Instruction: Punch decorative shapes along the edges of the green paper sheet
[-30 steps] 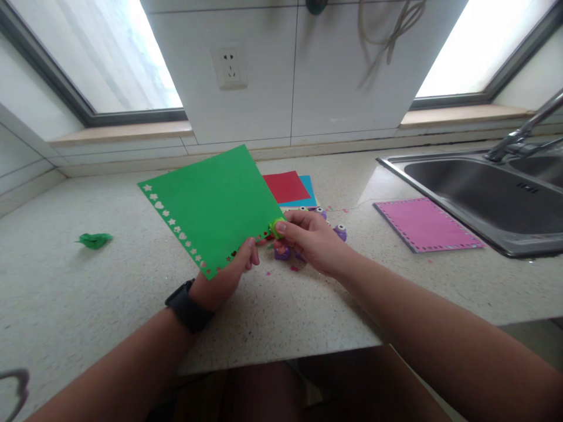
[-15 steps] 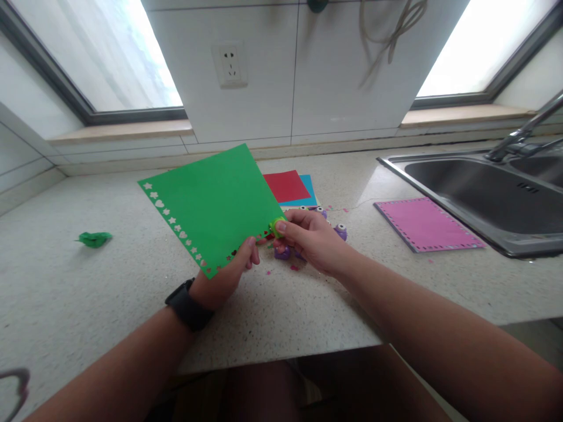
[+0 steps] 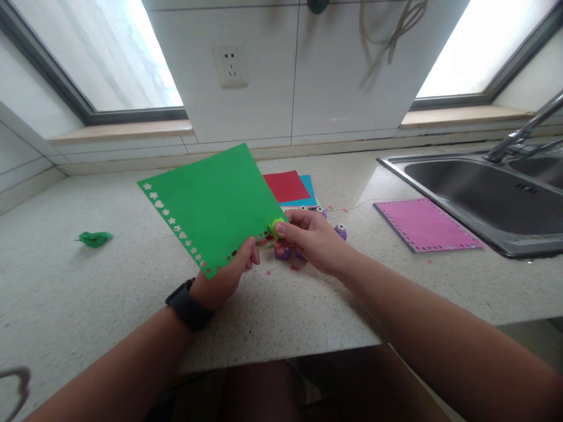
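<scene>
A sheet of green paper (image 3: 215, 205) is held tilted above the counter, with star, heart and flower holes along its left edge and part of its near edge. My left hand (image 3: 240, 261) grips the near edge, thumb on top and fingers underneath. In my right hand (image 3: 310, 237) is a small lime-green craft punch (image 3: 275, 227), pinched between thumb and fingers at the sheet's right corner. Several purple craft punches (image 3: 340, 231) lie on the counter behind and below my right hand, partly hidden by it.
Red paper (image 3: 288, 186) and blue paper (image 3: 313, 190) lie behind the green sheet. To the right, pink paper (image 3: 428, 225) with a punched border sits beside the steel sink (image 3: 396, 170). A crumpled green piece (image 3: 94, 238) is at left; pink scraps (image 3: 294, 268) dot the counter (image 3: 281, 316).
Almost nothing differs. The lime-green punch and my right thumb have shifted very slightly at the paper's corner; my left hand and the sheet stay in place.
</scene>
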The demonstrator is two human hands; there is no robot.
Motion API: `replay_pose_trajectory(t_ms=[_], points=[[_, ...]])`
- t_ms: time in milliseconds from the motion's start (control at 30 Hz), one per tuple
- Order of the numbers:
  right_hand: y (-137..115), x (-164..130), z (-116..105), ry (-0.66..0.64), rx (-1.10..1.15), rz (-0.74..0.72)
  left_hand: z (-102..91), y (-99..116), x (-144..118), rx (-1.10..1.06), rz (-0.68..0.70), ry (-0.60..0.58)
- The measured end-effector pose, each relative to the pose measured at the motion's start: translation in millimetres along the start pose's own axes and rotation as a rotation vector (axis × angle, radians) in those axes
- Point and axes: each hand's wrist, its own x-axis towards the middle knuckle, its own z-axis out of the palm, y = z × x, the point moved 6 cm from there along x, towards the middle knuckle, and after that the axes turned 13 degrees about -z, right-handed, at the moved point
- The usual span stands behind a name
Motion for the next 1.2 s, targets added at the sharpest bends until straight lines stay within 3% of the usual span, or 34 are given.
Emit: replay_pose_trajectory(t_ms=[133,233,367,467,633,833,1100,1200], points=[[-2,1,-6,0.044,0.027,-0.007,0.7,-8,3,-0.063,-0.022,-0.001],[-8,2,-18,0.109,-0.076,-0.045,1.2,-17,6,-0.113,-0.063,0.002],[-26,2,-33,0.111,-0.528,-0.214,2.6,-24,8,-0.2,-0.12,-0.024],[-38,3,-33,0.001,-0.998,-0.37,3.8,-25,9,-0.236,-0.128,-0.063],[-30,3,-31,-0.216,-1.368,-0.317,6.9,-31,13,-0.289,-0.121,-0.167],[-23,3,-35,-0.249,-1.419,-0.174,7.2,-46,18,-0.421,-0.145,-0.194],[-20,9,-48,-0.096,-1.35,-0.217,10.0,-47,22,-0.656,-0.204,-0.161],[-18,10,-49,-0.099,-1.382,-0.191,10.3,-48,21,-0.692,-0.233,-0.142]])
